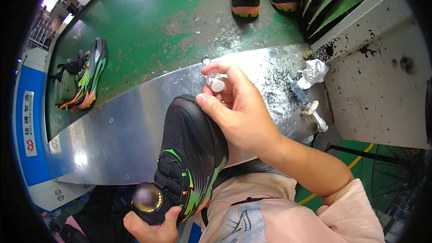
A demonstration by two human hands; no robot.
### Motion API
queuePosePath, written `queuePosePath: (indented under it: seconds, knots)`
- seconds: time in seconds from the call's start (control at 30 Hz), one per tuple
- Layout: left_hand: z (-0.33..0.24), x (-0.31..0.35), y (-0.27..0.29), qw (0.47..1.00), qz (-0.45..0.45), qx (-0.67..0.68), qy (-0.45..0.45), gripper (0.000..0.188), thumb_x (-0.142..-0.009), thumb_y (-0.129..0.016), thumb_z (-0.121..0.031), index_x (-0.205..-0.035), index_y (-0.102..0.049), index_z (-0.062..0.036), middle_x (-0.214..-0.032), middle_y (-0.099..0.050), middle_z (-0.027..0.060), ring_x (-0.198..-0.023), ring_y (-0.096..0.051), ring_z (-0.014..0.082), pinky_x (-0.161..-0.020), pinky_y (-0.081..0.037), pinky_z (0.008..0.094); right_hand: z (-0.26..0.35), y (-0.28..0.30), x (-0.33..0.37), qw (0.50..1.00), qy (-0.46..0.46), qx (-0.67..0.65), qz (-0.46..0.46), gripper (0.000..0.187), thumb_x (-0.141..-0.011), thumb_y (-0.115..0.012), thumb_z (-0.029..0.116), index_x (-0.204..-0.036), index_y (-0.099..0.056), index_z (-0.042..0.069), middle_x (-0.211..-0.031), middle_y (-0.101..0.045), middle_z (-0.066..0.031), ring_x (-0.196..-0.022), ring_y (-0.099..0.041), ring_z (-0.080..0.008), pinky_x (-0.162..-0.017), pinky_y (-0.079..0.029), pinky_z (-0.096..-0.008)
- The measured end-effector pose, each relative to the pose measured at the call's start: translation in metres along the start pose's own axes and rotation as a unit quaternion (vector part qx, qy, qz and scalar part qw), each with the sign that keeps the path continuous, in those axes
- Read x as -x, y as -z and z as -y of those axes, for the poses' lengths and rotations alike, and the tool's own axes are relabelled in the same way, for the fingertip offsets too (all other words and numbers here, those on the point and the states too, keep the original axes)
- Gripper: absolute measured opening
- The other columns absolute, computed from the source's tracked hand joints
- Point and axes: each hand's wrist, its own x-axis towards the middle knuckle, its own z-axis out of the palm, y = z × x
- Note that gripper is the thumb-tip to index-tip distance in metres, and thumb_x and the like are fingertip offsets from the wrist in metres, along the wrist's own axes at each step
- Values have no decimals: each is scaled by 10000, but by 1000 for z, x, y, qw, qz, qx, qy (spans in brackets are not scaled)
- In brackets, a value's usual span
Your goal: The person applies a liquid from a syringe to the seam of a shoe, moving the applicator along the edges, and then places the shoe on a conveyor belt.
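A black sneaker (191, 139) with green and orange trim is held tilted, toe up and away from me, over the near edge of the metal shelf. My left hand (155, 227) is closed around its heel at the bottom. At the toe, my right hand (240, 103) pinches a clear syringe (217, 83), whose ribbed plunger end faces me. The syringe's tip points away; much of its barrel is hidden by the fingers. Whether the right thumb touches the toe, I cannot tell.
Beyond the metal shelf (135, 121) runs a green belt (148, 27). Sneakers stand on it, at left (87, 78) and far right (245, 0), by a machine opening with hanging flaps (330, 4). Another syringe (300, 93) and a crumpled white cloth (313, 73) lie at the shelf's right end.
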Motion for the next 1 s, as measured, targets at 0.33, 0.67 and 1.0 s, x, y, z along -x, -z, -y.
queuePosePath:
  seconds: [0.33,0.67,1.0]
  knots:
    - [1,1,-5,998,-14,46,30,386,-767,-758,-258,-884,-587,67,-700,-602,52,-659,-548,111,-653,-457,261,3,5,-11,999,-18,-26,41,356,-865,-649,64,-1182,-488,47,-839,-516,17,-762,-496,-37,-654,-432,-205]
    - [4,6,18,937,40,276,211,336,-844,-620,-99,-1138,-575,58,-936,-657,96,-737,-614,121,-674,-504,253,-8,98,43,864,179,448,144,320,-835,-688,200,-1116,-573,99,-760,-555,-37,-643,-569,-158,-543,-454,-296]
    - [-59,-108,12,849,163,-309,-395,643,-485,-806,-114,-1108,-650,-92,-1300,-527,178,-1261,-457,397,-1018,-391,483,22,161,77,712,157,684,-6,461,-746,-724,163,-1179,-566,190,-1014,-551,-94,-938,-542,-278,-739,-496,-369]
